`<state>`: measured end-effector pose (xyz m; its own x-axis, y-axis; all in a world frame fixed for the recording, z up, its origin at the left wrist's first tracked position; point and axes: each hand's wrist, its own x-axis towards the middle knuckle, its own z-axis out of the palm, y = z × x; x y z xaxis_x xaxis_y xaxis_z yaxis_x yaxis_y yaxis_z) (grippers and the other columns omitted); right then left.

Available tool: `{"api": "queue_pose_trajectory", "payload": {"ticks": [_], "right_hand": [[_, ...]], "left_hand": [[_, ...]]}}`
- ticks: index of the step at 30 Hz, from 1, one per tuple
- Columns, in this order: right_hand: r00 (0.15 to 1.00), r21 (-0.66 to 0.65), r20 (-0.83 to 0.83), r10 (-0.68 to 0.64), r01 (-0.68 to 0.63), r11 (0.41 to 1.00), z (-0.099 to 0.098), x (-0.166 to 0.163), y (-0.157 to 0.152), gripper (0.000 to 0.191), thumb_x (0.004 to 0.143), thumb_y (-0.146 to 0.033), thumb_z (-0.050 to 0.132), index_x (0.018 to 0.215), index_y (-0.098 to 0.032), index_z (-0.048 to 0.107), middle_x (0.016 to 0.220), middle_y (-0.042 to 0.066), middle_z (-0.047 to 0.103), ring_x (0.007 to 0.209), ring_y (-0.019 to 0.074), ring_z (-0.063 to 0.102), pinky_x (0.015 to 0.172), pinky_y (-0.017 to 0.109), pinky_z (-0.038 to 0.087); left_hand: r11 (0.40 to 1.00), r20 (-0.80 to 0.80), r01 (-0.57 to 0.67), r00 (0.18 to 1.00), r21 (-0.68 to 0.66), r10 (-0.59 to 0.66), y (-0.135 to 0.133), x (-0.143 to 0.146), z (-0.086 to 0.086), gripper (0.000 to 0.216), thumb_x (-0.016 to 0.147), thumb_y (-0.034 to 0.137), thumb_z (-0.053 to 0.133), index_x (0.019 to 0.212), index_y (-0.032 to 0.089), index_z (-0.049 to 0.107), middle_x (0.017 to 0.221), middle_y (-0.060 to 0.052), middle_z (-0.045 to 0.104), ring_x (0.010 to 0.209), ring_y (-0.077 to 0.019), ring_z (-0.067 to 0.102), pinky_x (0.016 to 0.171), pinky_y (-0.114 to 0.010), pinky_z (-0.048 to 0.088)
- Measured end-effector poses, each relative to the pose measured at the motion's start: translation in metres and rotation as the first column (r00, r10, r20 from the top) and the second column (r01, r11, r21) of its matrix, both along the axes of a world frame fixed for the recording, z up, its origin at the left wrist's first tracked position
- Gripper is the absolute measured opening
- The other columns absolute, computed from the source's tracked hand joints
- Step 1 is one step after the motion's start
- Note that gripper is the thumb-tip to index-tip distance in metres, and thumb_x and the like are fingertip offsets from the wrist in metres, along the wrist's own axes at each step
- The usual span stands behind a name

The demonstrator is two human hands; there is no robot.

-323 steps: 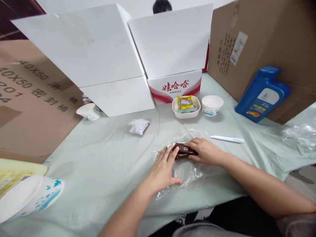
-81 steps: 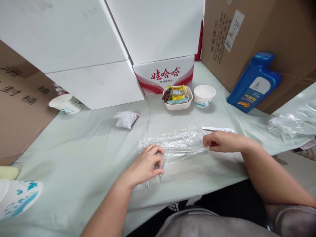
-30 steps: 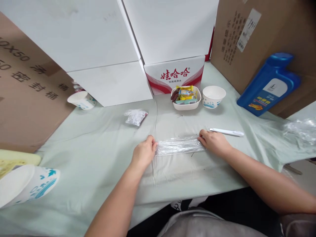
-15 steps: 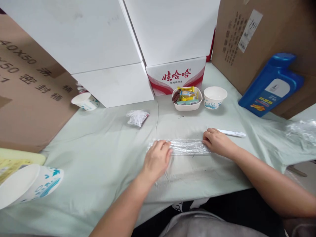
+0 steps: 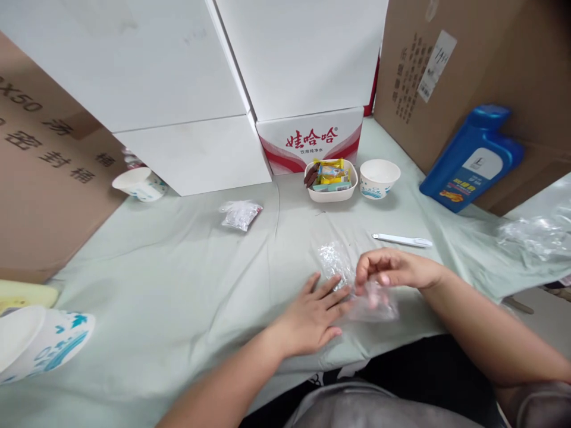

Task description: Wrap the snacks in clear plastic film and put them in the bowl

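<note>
One clear film (image 5: 334, 261) on tablecloth (image 5: 191, 285): your L hand (image 5: 310, 318) has fingers spread at its edge, R hand (image 5: 401, 269) curled (blur, can't tell if pinching). Thin, so prob springs open if L lifts.

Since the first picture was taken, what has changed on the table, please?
The left hand and right hand let go of the dark brown packets, which moved forward into the white tray. The plastic film, spread wide before, is now folded narrow and bent, left hand spread partly on it, right hand curled over it. Still in place: white cutter, blue bottle, the paper bowl beside the tray.
</note>
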<state>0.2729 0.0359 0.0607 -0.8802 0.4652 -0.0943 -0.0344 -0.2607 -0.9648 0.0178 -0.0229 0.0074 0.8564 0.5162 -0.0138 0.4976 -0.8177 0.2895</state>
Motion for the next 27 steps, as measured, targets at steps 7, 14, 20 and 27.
{"api": "queue_pose_trajectory", "payload": {"ticks": [7,14,20,27], "right_hand": [[0.928,-0.133,-0.018,-0.371,0.366,0.921,-0.030,-0.021,0.012,0.056,0.082,-0.057,0.062,0.125,-0.022,0.051,0.137,0.014,0.048,0.124,0.0255,0.052,0.106,0.046,0.040],[0.838,0.077,0.118,-0.533,0.527,0.846,-0.043,-0.029,0.017,0.049,0.088,-0.051,0.055,0.129,-0.024,0.050,0.142,0.013,0.044,0.120,0.0255,0.055,0.099,0.046,0.047],[0.873,0.831,0.131,-0.470,0.162,0.532,-0.041,-0.027,0.014,0.028,0.094,-0.028,0.047,0.115,-0.021,0.064,0.118,0.010,0.064,0.115,0.0228,0.054,0.100,0.045,0.043],[0.840,0.954,0.220,-0.496,-0.078,0.291,-0.055,-0.033,0.016,0.038,0.087,-0.007,0.045,0.116,-0.020,0.066,0.117,0.009,0.066,0.110,0.0226,0.053,0.097,0.043,0.042]], "left_hand": [[0.999,0.033,-0.025,0.999,-0.026,0.025,0.001,0.002,0.004,0.061,0.090,0.040,0.053,0.146,0.032,0.031,0.140,-0.003,0.053,0.140,-0.0273,0.031,0.117,-0.057,0.012],[0.999,0.040,-0.041,0.998,-0.023,0.042,0.001,0.002,0.001,0.060,0.090,0.041,0.054,0.145,0.030,0.034,0.141,-0.005,0.051,0.140,-0.0277,0.031,0.117,-0.055,0.009],[0.999,0.039,-0.044,0.998,-0.025,0.045,0.001,0.001,0.001,0.058,0.088,0.041,0.056,0.142,0.027,0.038,0.142,-0.004,0.050,0.141,-0.0271,0.030,0.118,-0.054,0.009],[0.986,0.171,-0.049,0.982,-0.162,0.076,0.010,-0.008,0.008,0.048,0.087,0.034,0.057,0.134,0.023,0.050,0.135,-0.010,0.056,0.137,-0.0284,0.036,0.116,-0.054,0.021]]}}
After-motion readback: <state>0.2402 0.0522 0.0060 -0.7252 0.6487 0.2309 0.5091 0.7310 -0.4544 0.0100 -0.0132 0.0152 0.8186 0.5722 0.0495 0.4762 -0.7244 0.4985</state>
